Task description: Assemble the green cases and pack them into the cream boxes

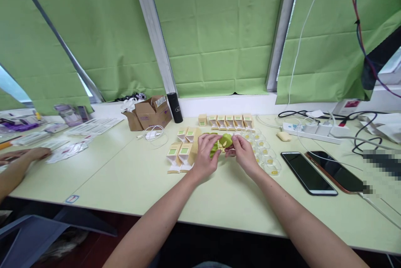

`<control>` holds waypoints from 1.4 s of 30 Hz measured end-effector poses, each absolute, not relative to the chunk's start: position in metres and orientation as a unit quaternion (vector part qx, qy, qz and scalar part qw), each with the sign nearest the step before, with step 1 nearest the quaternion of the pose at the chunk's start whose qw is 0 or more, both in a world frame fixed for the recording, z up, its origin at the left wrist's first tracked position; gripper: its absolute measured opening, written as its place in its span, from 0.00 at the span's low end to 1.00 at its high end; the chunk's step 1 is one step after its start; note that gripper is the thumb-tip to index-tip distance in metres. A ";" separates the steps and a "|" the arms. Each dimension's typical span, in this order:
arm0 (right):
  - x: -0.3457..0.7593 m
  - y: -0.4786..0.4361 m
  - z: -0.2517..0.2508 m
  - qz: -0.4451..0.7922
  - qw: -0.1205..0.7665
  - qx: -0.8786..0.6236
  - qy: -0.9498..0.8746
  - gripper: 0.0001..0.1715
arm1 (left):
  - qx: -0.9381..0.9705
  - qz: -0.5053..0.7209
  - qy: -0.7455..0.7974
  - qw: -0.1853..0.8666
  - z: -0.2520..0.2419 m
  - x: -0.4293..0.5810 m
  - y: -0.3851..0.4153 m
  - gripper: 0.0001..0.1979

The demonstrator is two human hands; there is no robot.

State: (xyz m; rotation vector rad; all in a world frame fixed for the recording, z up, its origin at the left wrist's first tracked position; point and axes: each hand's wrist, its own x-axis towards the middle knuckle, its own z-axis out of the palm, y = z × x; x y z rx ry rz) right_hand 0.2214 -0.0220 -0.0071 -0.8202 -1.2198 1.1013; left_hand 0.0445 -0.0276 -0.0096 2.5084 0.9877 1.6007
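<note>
Both my hands meet over the middle of the pale green table [125,180]. My left hand [205,156] and my right hand [242,154] are closed on a small bright green object [223,141] held between them. Just left of my left hand stand small tan cartons with green labels [180,154]. A row of the same cartons [230,121] lines the table behind my hands. To the right of my right hand lie several clear plastic cups with yellow bits [266,155].
Two phones [308,172] lie face up at the right, near a power strip [313,129] with cables. An open cardboard box [150,112] and a black bottle [174,107] stand at the back left. Another person's arm [19,163] rests at the far left.
</note>
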 end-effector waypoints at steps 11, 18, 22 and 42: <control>0.219 -0.028 -0.004 0.509 0.571 -0.379 -0.521 0.41 | 0.802 0.499 0.326 0.038 -0.013 0.045 -0.025 0.23; 0.222 -0.029 -0.002 0.513 0.566 -0.390 -0.514 0.40 | 0.790 0.481 0.353 0.140 -0.010 0.046 -0.028 0.26; 0.222 -0.028 -0.001 0.508 0.556 -0.399 -0.523 0.41 | 0.776 0.480 0.365 0.186 -0.008 0.047 -0.028 0.24; 0.270 -0.039 0.036 -0.034 0.130 -0.603 -0.786 0.08 | 0.519 0.596 0.264 0.553 -0.017 0.042 0.000 0.24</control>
